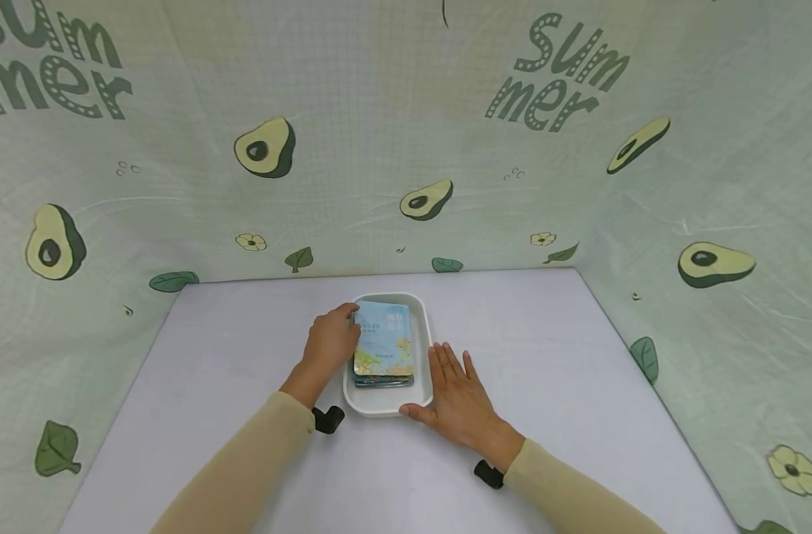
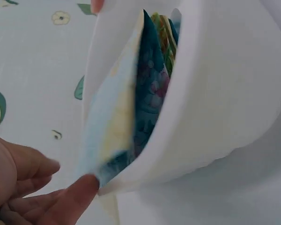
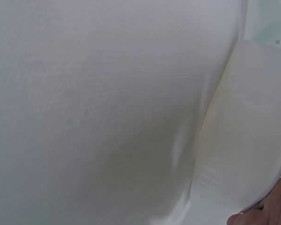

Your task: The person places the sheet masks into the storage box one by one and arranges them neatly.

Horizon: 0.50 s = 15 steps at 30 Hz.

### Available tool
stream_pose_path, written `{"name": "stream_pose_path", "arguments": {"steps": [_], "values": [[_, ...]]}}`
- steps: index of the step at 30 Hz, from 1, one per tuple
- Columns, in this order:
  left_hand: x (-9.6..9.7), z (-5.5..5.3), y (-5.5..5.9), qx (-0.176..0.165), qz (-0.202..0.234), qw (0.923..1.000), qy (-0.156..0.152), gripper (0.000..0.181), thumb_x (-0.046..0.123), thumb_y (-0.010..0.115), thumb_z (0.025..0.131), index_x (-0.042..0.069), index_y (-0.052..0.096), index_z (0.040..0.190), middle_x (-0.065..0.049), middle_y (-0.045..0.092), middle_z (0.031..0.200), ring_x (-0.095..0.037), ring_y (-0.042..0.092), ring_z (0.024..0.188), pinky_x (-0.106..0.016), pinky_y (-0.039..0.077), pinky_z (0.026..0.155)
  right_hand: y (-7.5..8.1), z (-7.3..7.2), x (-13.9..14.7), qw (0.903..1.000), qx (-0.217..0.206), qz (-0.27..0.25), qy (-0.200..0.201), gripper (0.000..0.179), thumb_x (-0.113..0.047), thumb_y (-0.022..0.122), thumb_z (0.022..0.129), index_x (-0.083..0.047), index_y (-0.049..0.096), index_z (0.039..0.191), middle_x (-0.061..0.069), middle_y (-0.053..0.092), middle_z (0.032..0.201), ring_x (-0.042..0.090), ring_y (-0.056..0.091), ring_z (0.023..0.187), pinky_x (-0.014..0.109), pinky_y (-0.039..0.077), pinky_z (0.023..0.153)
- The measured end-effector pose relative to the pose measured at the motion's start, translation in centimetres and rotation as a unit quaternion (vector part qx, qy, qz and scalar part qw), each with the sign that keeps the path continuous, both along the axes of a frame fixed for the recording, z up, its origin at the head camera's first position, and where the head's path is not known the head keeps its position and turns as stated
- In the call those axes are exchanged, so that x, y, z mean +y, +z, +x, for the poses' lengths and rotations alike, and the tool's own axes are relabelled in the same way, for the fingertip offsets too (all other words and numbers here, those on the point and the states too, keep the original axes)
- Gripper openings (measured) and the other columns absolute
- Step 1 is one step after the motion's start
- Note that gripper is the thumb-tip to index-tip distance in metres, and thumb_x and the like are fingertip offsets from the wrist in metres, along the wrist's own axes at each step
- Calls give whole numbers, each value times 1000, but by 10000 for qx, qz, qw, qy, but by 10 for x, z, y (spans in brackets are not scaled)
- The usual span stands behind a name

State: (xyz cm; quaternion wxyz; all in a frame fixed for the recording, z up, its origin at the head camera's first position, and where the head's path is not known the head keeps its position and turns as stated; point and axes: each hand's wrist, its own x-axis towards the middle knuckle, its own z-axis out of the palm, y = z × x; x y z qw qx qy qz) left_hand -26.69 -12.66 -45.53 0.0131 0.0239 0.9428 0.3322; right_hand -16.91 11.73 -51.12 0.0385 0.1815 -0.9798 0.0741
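Note:
A white tray with rounded corners sits on the table and holds a small stack of thin booklets. On top lies a light blue booklet with a yellow and green lower edge. My left hand reaches over the tray's left rim; in the left wrist view one fingertip touches a corner of the top booklet, while the other visible fingertip stays apart. Flat against the tray's right side rests my right hand, fingers straight, thumb at the near right corner. A teal flowered surface shows beneath the top booklet.
White cloth covers the table. Pale green fabric with avocado prints hangs behind it and along both sides. A black wrist strap piece shows by the left sleeve, another by the right.

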Motion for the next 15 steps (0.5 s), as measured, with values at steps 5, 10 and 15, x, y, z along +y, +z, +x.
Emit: {"name": "stream_pose_path", "arguments": {"steps": [5, 10, 15], "values": [[-7, 13, 4, 594, -193, 9979, 148, 40, 18, 61, 107, 8, 61, 146, -21, 75, 126, -31, 77, 99, -44, 65, 74, 0, -3, -2, 10000, 53, -30, 2, 117, -85, 45, 94, 7, 26, 164, 26, 29, 170, 40, 23, 161, 65, 17, 129], [-21, 27, -2, 946, -214, 9952, 139, 38, 16, 58, 107, 5, 64, 143, -20, 74, 127, -34, 76, 110, -49, 64, 84, 3, -5, 1, 9997, -120, -209, 27, 115, -83, 44, 95, 7, 26, 164, 27, 29, 170, 42, 23, 160, 67, 17, 128], [-46, 41, -19, 1307, -851, 9876, -164, 39, 21, 62, 106, 5, 65, 141, -19, 70, 136, -39, 67, 127, -56, 54, 106, 13, -13, 17, 9981, -282, -548, 0, 96, -72, 47, 102, -1, 32, 164, 26, 30, 169, 44, 24, 160, 72, 14, 126]]}}
